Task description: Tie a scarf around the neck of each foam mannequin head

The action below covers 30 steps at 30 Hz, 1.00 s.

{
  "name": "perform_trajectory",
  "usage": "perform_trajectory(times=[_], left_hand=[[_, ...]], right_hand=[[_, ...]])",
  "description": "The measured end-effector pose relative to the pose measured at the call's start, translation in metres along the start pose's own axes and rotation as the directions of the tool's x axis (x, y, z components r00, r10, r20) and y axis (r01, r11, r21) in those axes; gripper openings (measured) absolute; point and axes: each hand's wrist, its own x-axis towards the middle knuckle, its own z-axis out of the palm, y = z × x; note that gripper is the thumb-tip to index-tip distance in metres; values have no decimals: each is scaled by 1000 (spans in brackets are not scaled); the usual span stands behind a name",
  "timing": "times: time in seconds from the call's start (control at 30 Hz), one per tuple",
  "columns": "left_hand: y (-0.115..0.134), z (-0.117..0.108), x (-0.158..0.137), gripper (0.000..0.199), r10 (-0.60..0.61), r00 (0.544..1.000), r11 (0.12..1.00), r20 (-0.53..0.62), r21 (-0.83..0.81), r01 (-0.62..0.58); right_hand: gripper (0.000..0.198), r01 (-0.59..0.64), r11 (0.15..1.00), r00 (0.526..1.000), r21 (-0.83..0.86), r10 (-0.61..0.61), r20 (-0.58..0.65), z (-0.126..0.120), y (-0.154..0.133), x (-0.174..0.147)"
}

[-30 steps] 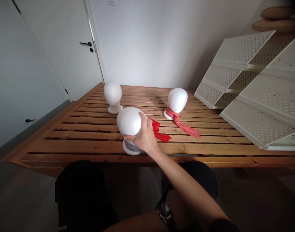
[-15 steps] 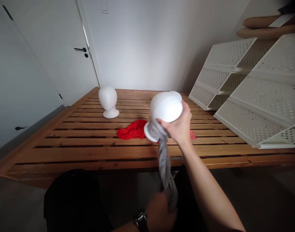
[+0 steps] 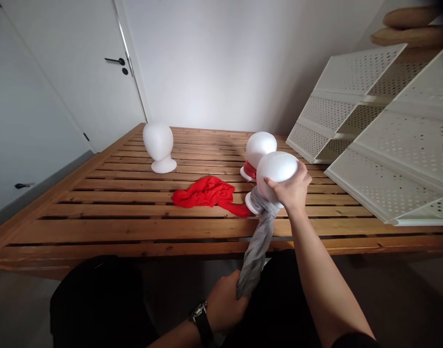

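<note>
Down at the bottom edge my lap is mostly dark cloth, and my left forearm comes in cut off by the frame, with a wristwatch [image 3: 198,313] whose face I cannot read. My left hand [image 3: 224,305] is closed in a fist around the lower end of a twisted grey scarf [image 3: 256,246]; the end inside the fist is hidden. The scarf runs up tight to the neck of a white foam mannequin head [image 3: 279,169], where it is wound round. My right hand [image 3: 292,190] grips that head from the right side and below, fingers wrapped on its lower curve, holding it tilted just above the near part of the wooden slatted table [image 3: 98,212]; its base is half covered by the scarf and my fingers, so I cannot tell whether it touches the slats.

Far left on the table stands a bare foam head [image 3: 158,146], upright and well apart from the rest. Near the middle lies a crumpled red scarf [image 3: 207,195], its tail reaching to the base of the head I hold. Just behind that head stands a third foam head [image 3: 259,149] with a red scarf at its neck, partly hidden.

Left of the table is a white door with a black handle [image 3: 114,60]. At the right, white perforated shelving [image 3: 380,130] leans tilted on the table, cut off by the frame, with blurred wooden shapes above it. No writing is legible anywhere.
</note>
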Motion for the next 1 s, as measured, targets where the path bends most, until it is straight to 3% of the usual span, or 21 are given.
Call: perform_trajectory(times=[0.07,0.13,0.3,0.43,0.67,0.77,0.9,1.0], left_hand=[[2,-1,1,23,-55,983,994,-174,88,71],[4,-4,4,18,-56,967,988,-248,123,89],[3,-15,13,17,-35,956,997,-291,60,54],[6,-28,17,30,-25,943,1000,-332,-12,23],[11,-43,21,41,-37,929,996,-367,-85,6],[13,-44,22,45,-29,924,997,-381,-76,0],[18,-64,24,46,59,905,997,-422,63,-36],[37,-107,32,54,206,889,911,-410,413,-20]], right_hand=[[125,9,1000,1000,-5,-9,-14,9,-1,8],[124,9,1000,1000,-8,-9,-25,17,0,15],[123,-8,1000,998,-17,6,-67,35,8,22],[124,-7,1000,996,-6,6,-87,45,12,26],[125,-24,1000,997,-10,23,-76,52,17,31],[127,23,1000,999,-4,-23,-49,51,24,33],[129,136,990,990,33,-134,-45,38,40,30],[121,124,991,990,57,-120,-78,22,52,22]])
